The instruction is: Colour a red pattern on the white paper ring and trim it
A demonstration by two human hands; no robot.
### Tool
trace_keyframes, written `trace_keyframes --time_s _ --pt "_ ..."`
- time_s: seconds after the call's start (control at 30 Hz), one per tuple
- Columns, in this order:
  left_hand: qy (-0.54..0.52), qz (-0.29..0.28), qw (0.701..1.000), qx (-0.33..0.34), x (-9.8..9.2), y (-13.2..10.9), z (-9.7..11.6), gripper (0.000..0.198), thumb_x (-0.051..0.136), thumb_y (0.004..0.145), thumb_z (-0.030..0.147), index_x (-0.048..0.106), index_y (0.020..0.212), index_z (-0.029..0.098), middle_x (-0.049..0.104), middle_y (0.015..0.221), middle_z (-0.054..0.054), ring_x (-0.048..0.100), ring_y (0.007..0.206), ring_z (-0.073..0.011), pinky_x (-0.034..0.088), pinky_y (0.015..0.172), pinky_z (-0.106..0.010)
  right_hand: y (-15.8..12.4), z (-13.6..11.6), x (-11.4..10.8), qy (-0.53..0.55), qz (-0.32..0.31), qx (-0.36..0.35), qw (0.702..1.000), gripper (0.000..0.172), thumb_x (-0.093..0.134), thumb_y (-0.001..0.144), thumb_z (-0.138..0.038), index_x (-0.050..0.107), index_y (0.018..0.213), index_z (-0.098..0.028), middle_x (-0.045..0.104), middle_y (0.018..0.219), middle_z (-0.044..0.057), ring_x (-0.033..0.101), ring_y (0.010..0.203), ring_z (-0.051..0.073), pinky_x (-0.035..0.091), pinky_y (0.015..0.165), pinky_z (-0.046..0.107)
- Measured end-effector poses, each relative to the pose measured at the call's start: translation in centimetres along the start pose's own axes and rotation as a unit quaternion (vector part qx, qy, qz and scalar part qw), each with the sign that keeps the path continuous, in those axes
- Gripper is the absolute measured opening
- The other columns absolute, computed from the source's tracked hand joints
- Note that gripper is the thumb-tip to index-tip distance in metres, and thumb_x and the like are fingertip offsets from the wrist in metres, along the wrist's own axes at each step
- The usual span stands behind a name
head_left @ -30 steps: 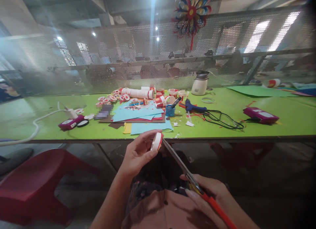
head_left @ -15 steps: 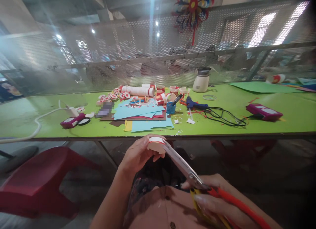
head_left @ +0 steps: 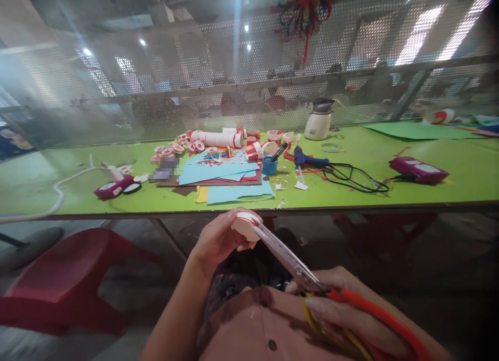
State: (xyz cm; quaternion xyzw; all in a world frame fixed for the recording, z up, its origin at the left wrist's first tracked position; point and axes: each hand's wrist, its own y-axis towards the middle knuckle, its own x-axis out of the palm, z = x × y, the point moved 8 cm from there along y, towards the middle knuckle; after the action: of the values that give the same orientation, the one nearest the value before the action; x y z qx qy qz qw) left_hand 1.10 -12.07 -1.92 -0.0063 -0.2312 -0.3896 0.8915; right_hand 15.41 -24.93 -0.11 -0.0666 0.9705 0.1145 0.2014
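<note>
Between the fingers and thumb of my left hand [head_left: 216,240] is a small round paper cup bottom [head_left: 246,227], white with a red line along its rim. It is tilted so its pale flat face shows. My right hand [head_left: 335,304] grips a large pair of scissors [head_left: 286,258] with red and yellow handles. Their long metal blades point up and left, and the tips touch the right side of the cup bottom. The blades lie close together. Both hands are in front of my body, just short of the table edge.
The green table [head_left: 351,192] bears blue paper sheets [head_left: 218,170], cut paper cups [head_left: 253,151], red-and-white rings [head_left: 171,150], a blue glue gun [head_left: 310,159], purple power strips [head_left: 419,170] and a kettle [head_left: 317,123]. A red stool [head_left: 70,272] stands at left.
The cup bottom has turned a little, showing more of its flat face. The scissor tips stay at its right edge. The whole view has shifted slightly.
</note>
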Motion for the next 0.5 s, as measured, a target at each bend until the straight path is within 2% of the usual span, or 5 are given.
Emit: trace_keyframes --time_s 0.2,0.4,0.5 --pt "0.006 0.013 1.0 -0.014 -0.3 -0.2 0.0 0.047 0.054 0.082 0.052 0.066 0.093 0.008 0.067 0.076 -0.012 0.058 0.053 -0.0139 0.03 0.039 -0.019 -0.1 0.6 0.4 0.049 -0.014 0.032 0.998 0.023 0.058 0.087 -0.042 0.075 0.095 -0.028 0.072 0.072 0.003 0.07 0.063 0.019 0.053 0.045 0.021" --pt "0.022 0.031 0.999 -0.017 -0.4 -0.3 0.1 0.047 0.057 0.081 0.053 0.066 0.092 0.008 0.065 0.07 -0.01 0.057 0.052 -0.0136 0.031 0.041 -0.018 -0.3 1.1 0.6 0.057 -0.034 0.131 0.989 0.028 0.06 0.085 -0.043 0.074 0.094 -0.022 0.072 0.083 0.005 0.07 0.083 0.023 0.058 0.065 0.028" --pt "0.026 0.036 0.999 -0.017 -0.5 -0.4 0.2 0.046 0.058 0.08 0.052 0.067 0.091 0.009 0.065 0.07 -0.009 0.056 0.053 -0.0135 0.032 0.042 -0.019 -0.4 1.2 0.7 0.059 -0.042 0.161 0.984 0.031 0.058 0.084 -0.047 0.074 0.092 -0.021 0.072 0.087 0.006 0.069 0.086 0.024 0.057 0.07 0.03"
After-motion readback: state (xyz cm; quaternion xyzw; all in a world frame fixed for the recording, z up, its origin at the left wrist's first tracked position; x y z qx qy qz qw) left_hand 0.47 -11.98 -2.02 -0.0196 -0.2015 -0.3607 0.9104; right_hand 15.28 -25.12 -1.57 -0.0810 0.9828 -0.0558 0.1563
